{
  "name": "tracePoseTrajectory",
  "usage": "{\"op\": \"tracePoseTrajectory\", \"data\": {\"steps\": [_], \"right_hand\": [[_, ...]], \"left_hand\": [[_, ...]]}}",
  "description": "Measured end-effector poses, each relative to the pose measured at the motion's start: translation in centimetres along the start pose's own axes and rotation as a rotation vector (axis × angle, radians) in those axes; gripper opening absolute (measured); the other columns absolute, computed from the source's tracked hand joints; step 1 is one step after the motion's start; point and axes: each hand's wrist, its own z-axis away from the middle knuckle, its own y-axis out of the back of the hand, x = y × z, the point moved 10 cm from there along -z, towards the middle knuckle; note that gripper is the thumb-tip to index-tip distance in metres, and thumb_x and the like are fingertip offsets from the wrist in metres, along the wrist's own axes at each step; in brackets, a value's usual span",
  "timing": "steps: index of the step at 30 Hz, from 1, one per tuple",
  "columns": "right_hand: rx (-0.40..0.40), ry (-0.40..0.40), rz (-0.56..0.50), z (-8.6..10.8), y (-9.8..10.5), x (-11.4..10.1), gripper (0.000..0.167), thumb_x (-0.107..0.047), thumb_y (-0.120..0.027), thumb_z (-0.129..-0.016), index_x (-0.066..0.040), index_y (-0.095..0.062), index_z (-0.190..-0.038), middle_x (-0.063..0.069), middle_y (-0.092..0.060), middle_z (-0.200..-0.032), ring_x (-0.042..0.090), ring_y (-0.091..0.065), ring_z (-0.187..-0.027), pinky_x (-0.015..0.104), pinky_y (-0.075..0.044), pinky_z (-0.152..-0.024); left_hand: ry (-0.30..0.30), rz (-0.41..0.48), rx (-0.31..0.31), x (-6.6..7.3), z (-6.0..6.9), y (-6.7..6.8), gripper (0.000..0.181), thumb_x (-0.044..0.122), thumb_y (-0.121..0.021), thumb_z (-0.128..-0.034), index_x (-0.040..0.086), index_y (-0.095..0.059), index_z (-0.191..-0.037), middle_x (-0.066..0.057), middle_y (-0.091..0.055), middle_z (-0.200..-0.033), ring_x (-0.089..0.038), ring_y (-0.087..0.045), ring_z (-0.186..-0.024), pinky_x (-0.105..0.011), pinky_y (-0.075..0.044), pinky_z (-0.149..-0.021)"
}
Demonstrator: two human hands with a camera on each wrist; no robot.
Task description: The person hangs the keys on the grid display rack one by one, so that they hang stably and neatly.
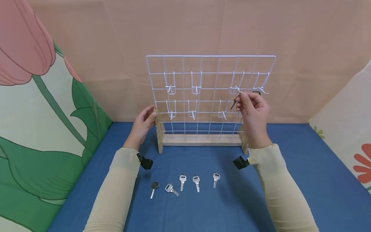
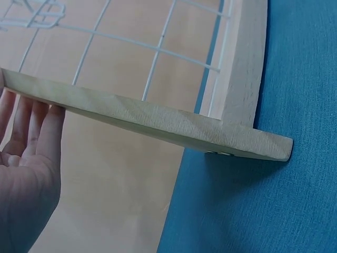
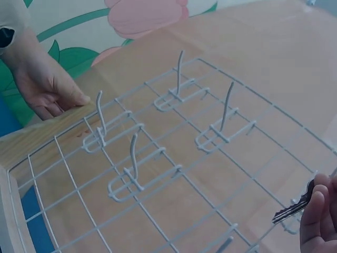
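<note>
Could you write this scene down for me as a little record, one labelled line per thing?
Left hand: holds the rack by its wooden side
Right hand: pinches a key near the upper right hooks
Rack: white wire grid, wooden stand
Table: blue, five loose keys in front of the rack
Leftmost loose key: dark head
Unclear: dark thing behind right hand, partly hidden

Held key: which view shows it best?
Right wrist: the key looks largest there, its teeth visible. Head shows it small and dark at the right hand; left wrist doesn't show it.
</note>
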Motion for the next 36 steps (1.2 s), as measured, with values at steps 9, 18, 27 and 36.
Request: {"op": "tracePoseTrajectory", "data": {"steps": [9, 18, 27, 36], "right_hand": [[0.059, -0.042, 0.001, -0.9, -0.2, 1.0, 0.016, -0.010, -0.070, -0.096, 0.004, -0.066, -0.104, 0.011, -0.069, -0.088, 0.016, -0.061, -0.071, 0.018, -0.055, -0.064], [0.099, -0.109, 0.002, -1.1, 0.0, 1.6, 0.017, -0.012, -0.074, -0.094, 0.000, -0.065, -0.102, 0.011, -0.071, -0.086, 0.016, -0.063, -0.069, 0.019, -0.055, -0.062], [-0.032, -0.204, 0.048, 1.8, 0.2, 2.0, 0.019, -0.017, -0.069, -0.098, -0.001, -0.063, -0.103, 0.007, -0.070, -0.087, 0.016, -0.061, -0.073, 0.020, -0.055, -0.065], [-0.416, -0.341, 0.538, 7.2, 0.9, 6.3, 0.023, -0.017, -0.070, -0.098, 0.002, -0.069, -0.110, 0.003, -0.067, -0.090, 0.017, -0.060, -0.076, 0.027, -0.056, -0.070]], "left_hand": [[-0.007, 0.004, 0.017, -0.1, 0.0, 0.1, 0.055, 0.031, -0.055, -0.1039, 0.016, -0.041, -0.155, -0.013, -0.046, -0.145, -0.027, -0.047, -0.134, -0.045, -0.040, -0.113], [-0.002, 0.009, 0.022, 0.0, 0.0, 0.2, 0.054, 0.029, -0.055, -0.1043, 0.015, -0.041, -0.155, -0.014, -0.046, -0.145, -0.028, -0.047, -0.135, -0.044, -0.040, -0.113], [0.005, -0.008, 0.018, 0.0, 0.1, 0.1, 0.054, 0.029, -0.055, -0.1041, 0.017, -0.041, -0.155, -0.013, -0.046, -0.147, -0.028, -0.046, -0.136, -0.043, -0.040, -0.114], [0.011, -0.010, 0.023, -0.2, 0.1, 0.2, 0.056, 0.033, -0.056, -0.1029, 0.019, -0.041, -0.155, -0.013, -0.044, -0.149, -0.028, -0.045, -0.138, -0.043, -0.039, -0.114]]}}
